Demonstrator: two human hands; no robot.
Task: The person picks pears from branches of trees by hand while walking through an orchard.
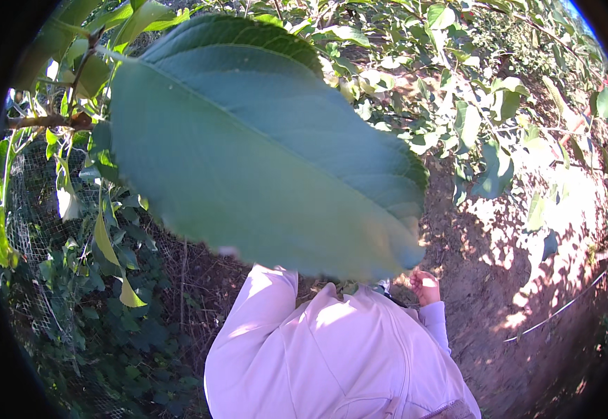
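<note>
A large serrated green leaf [262,157] hangs very close to the camera and covers the middle of the head view. Below its right tip is my right hand [425,286], with the fingers curled; whether they hold anything is hidden. My left hand is out of sight, its raised pale sleeve [267,288] running up behind the leaf. A pale zipped jacket [345,356] covers my torso at the bottom. Between the arms, most of what lies before me is blocked by the leaf.
A woody branch [47,121] reaches in from the left. Wire mesh [26,209] with dark foliage stands below it. Leafy branches [466,120] spread across the upper right. Sun-dappled bare soil [471,314] lies at right, with a thin pale line [560,309], perhaps a hose or wire.
</note>
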